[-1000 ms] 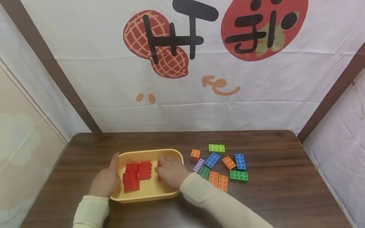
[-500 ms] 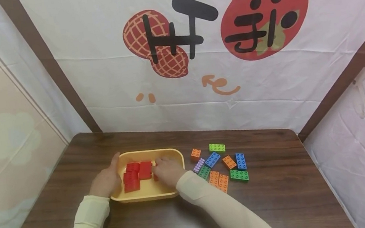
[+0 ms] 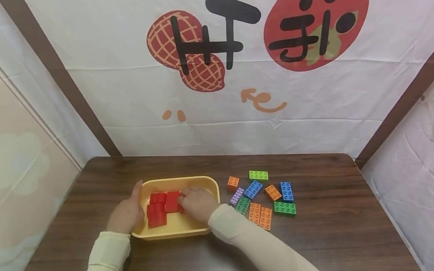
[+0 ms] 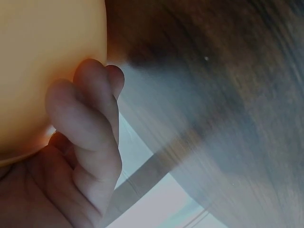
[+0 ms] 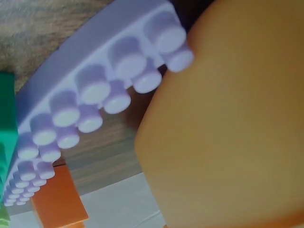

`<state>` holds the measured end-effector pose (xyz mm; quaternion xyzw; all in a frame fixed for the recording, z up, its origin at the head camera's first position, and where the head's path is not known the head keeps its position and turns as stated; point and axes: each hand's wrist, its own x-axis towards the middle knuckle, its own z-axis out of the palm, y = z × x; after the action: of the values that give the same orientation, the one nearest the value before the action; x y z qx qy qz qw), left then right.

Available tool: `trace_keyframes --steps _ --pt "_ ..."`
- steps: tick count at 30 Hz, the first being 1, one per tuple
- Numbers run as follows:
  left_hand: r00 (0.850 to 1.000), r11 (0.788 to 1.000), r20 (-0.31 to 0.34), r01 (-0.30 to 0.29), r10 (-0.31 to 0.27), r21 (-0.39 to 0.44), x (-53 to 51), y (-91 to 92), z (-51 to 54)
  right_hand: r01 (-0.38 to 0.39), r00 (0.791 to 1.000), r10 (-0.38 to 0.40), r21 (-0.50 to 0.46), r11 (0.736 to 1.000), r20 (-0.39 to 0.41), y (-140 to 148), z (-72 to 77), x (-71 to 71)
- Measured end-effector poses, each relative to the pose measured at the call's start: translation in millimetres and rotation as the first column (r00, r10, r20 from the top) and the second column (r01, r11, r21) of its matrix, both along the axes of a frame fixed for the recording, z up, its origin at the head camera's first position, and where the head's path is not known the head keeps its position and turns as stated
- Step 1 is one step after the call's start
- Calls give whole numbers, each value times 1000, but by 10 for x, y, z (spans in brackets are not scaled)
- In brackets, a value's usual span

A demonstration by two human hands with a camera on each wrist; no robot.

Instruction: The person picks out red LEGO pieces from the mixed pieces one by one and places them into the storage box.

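Note:
A yellow tray point(image 3: 176, 235) holds several red toy bricks point(image 3: 156, 214) grouped on its left side. My left hand point(image 3: 126, 215) grips the tray's left edge; the left wrist view shows its fingers point(image 4: 85, 116) curled against the outer wall. Inside the tray, my right hand point(image 3: 200, 205) pinches a red brick point(image 3: 182, 210) at its fingertips, right beside another red brick point(image 3: 173, 201). Most of the pinched brick is hidden by the hand. The right wrist view shows neither the right hand nor that brick, only the tray's outer wall point(image 5: 228, 118) and bricks outside it.
Loose bricks lie right of the tray: purple point(image 3: 237, 196), dark green point(image 3: 242, 205), blue point(image 3: 253, 189), lime point(image 3: 258, 175) and several orange point(image 3: 266, 218). The brown wooden table point(image 3: 336, 229) meets a printed white cloth wall point(image 3: 216, 131) behind.
My right hand has slid left inside the tray with the red brick, closing the gap to the other red bricks. The left hand has stayed on the tray's edge.

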<state>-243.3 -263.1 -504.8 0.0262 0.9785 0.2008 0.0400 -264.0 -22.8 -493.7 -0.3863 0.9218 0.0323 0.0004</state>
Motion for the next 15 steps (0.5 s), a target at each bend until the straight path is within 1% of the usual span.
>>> trace_keyframes --steps 3,7,10,12,15 --pt "1000 1000 13 -4 4 -2 -10 21 11 0 1000 0 -18 1000 0 29 -17 -7" --pt "1000 1000 18 2 -2 -6 -23 44 39 16 1000 -15 -45 999 24 74 -10 -33" --pt "1000 1000 21 8 -8 -12 -35 47 71 36 999 -34 -65 997 33 122 20 -56" --pt "1000 1000 25 6 -5 -27 -48 33 80 51 998 -50 -78 996 25 163 47 -67" --pt "1000 999 6 11 -11 -49 -61 -6 73 79 997 -78 -107 991 19 240 110 -73"
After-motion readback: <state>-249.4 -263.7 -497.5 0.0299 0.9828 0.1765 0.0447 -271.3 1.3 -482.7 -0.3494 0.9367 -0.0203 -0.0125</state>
